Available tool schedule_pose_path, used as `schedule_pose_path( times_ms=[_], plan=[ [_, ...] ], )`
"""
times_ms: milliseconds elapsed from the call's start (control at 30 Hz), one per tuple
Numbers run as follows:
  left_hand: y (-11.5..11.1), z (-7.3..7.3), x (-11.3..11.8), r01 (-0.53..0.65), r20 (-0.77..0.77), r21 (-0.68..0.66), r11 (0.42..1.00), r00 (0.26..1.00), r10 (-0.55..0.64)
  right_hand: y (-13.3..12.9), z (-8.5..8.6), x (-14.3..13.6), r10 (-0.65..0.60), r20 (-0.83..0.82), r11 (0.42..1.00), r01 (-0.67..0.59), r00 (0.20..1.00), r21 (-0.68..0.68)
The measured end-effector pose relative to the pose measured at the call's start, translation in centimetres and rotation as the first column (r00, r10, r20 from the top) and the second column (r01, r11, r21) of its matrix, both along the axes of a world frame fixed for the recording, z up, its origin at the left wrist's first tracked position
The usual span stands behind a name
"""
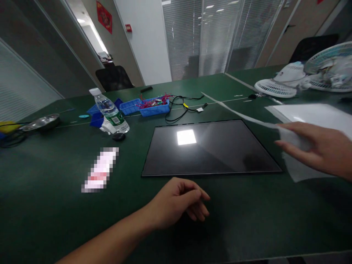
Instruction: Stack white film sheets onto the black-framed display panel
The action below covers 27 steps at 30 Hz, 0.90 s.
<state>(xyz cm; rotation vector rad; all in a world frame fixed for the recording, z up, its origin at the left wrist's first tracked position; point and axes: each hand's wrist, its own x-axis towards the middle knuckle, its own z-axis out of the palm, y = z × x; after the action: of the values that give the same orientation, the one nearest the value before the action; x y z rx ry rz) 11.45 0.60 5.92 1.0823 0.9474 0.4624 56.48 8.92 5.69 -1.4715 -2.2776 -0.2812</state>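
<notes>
A dark flat screen panel (pixel 214 156) lies on the green table, reflecting a bright light. Just below its front edge is my left hand (pixel 183 201), its fingers loosely curled and nothing visible in them. My right hand (pixel 316 146), at the right of the panel, has its thumb and fingers around a thin whitish sheet (pixel 295 139). From that sheet a long pale strip (pixel 239 114) stretches up and left past the panel's back right corner. A stack of white sheets (pixel 321 113) lies behind my right hand.
On the green table (pixel 132 227), a water bottle (pixel 111 112) stands by a black mouse (pixel 118 136) and blue bins (pixel 155 106) with red wires. Black cables (pixel 177 113) lie behind the panel. White fan parts (pixel 277 86) are at the back right; a pixelated paper (pixel 101 170) is left.
</notes>
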Motion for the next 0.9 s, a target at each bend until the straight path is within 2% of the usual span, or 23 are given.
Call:
schedule_pose_path(
  times_ms=[33, 67, 100, 133, 167, 200, 233, 267, 300, 333, 400, 500, 600, 667, 700, 733, 767, 800, 833, 867, 900],
  plan=[
    [0.6, 0.4, -0.9, -0.028, -0.085, 0.214, 0.976, 0.995, 0.047, -0.1, 0.2, -2.8, 0.131, 0.024, 0.991, -0.131, 0.991, -0.019],
    [1.4, 0.6, -1.8, -0.072, -0.163, 0.456, 0.887, 0.973, 0.163, -0.1, 0.2, -5.2, 0.229, 0.043, 0.973, -0.227, 0.973, -0.046],
    [2.2, 0.7, -2.8, -0.103, -0.203, 0.676, 0.730, 0.926, 0.319, 0.1, 0.0, -7.1, 0.321, 0.068, 0.945, -0.315, 0.945, -0.085],
    [3.0, 0.6, -3.8, -0.111, -0.192, 0.831, 0.545, 0.862, 0.469, 0.4, -0.4, -8.7, 0.390, 0.088, 0.917, -0.377, 0.917, -0.129],
    [3.8, 0.3, -4.9, -0.113, -0.148, 0.918, 0.381, 0.793, 0.591, 0.8, -1.0, -9.9, 0.438, 0.101, 0.892, -0.417, 0.893, -0.177],
    [4.5, -0.2, -6.0, -0.116, -0.095, 0.959, 0.257, 0.725, 0.682, 1.3, -1.5, -10.9, 0.472, 0.107, 0.869, -0.442, 0.875, -0.222],
    [5.2, -0.8, -7.0, -0.115, -0.049, 0.979, 0.167, 0.667, 0.743, 1.7, -2.1, -11.6, 0.495, 0.103, 0.851, -0.458, 0.863, -0.257],
    [5.7, -1.5, -7.9, -0.111, -0.025, 0.987, 0.119, 0.621, 0.784, 2.2, -2.6, -12.2, 0.513, 0.089, 0.835, -0.472, 0.854, -0.281],
    [6.1, -2.2, -8.8, -0.102, -0.027, 0.989, 0.108, 0.592, 0.806, 2.6, -3.0, -12.6, 0.532, 0.067, 0.819, -0.492, 0.844, -0.295],
    [6.4, -2.8, -9.5, -0.089, -0.049, 0.988, 0.122, 0.576, 0.816, 3.0, -3.3, -12.9, 0.552, 0.040, 0.802, -0.517, 0.833, -0.300],
    [6.8, -3.5, -10.6, -0.062, -0.113, 0.982, 0.179, 0.562, 0.819, 3.7, -3.8, -13.3, 0.603, -0.014, 0.758, -0.578, 0.798, -0.302],
    [7.5, -3.7, -11.8, 0.018, -0.227, 0.963, 0.268, 0.584, 0.779, 4.1, -4.1, -13.6, 0.659, -0.054, 0.703, -0.640, 0.750, -0.312],
    [8.1, -3.8, -12.3, 0.155, -0.406, 0.903, 0.401, 0.613, 0.678, 3.9, -4.2, -13.5, 0.680, -0.035, 0.685, -0.651, 0.732, -0.327],
    [8.3, -4.2, -12.3, 0.223, -0.514, 0.843, 0.489, 0.600, 0.613, 3.6, -4.0, -13.2, 0.701, -0.017, 0.672, -0.667, 0.713, -0.321],
    [8.4, -4.5, -12.3, 0.250, -0.559, 0.812, 0.527, 0.590, 0.583, 3.6, -3.7, -12.9, 0.702, -0.013, 0.678, -0.674, 0.712, -0.294],
    [8.4, -4.7, -12.2, 0.276, -0.599, 0.782, 0.560, 0.580, 0.551, 3.6, -3.4, -12.5, 0.679, -0.015, 0.709, -0.661, 0.734, -0.246],
    [8.3, -4.9, -12.1, 0.299, -0.631, 0.755, 0.584, 0.572, 0.524, 3.7, -3.0, -12.0, 0.612, -0.023, 0.776, -0.606, 0.790, -0.174],
    [8.2, -5.0, -11.9, 0.317, -0.654, 0.734, 0.600, 0.567, 0.501, 3.9, -2.6, -11.3, 0.483, -0.034, 0.870, -0.484, 0.875, -0.092],
    [8.1, -5.1, -11.8, 0.328, -0.666, 0.722, 0.609, 0.566, 0.485, 4.2, -2.3, -10.5, 0.283, -0.048, 0.958, -0.285, 0.958, -0.022],
    [8.0, -5.1, -11.7, 0.329, -0.666, 0.721, 0.610, 0.571, 0.480, 4.6, -2.0, -9.6, 0.037, -0.054, 0.999, -0.036, 0.998, 0.018],
    [8.0, -5.1, -11.6, 0.321, -0.657, 0.728, 0.606, 0.579, 0.482, 5.1, -1.9, -8.6, -0.208, -0.040, 0.978, 0.209, 0.977, 0.020]
  ],
)
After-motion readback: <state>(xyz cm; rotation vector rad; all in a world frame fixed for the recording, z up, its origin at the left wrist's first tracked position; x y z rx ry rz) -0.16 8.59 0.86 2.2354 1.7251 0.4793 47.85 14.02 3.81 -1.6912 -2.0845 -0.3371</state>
